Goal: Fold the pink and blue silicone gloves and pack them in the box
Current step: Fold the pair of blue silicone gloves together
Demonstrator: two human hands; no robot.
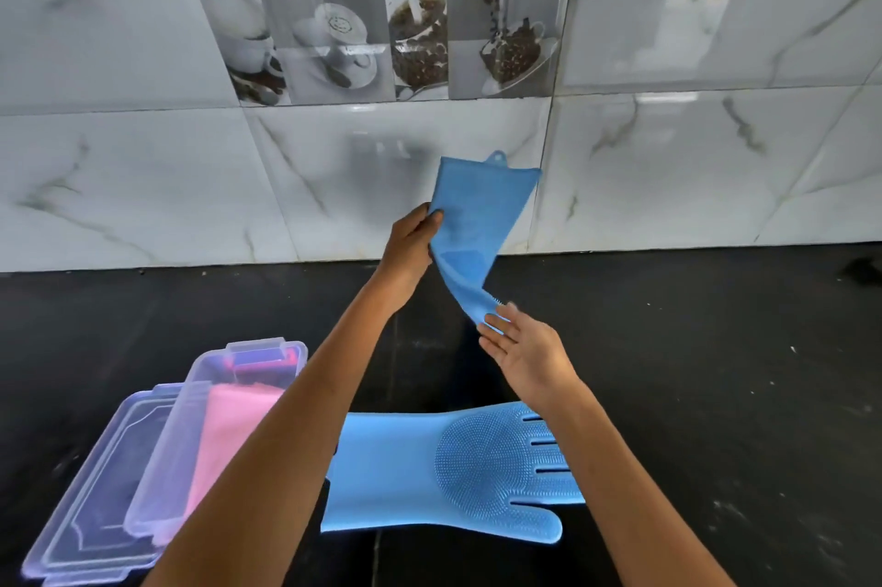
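Left hand (411,237): I see it pinched on the raised blue glove (472,228), cuff up.
Right hand (527,350): fingers spread — palm touching that glove's lower end.
Second blue glove (429,467): flat on the black counter (716,371).
Box (191,434): holds pink gloves (229,429) — lid (90,491) beside it.

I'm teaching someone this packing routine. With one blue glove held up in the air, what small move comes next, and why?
Probably bring the right hand up to fold the raised blue silicone glove in half toward the cuff that the left hand pinches. It hangs unfolded, and the clear plastic box looks shorter than a flat glove.
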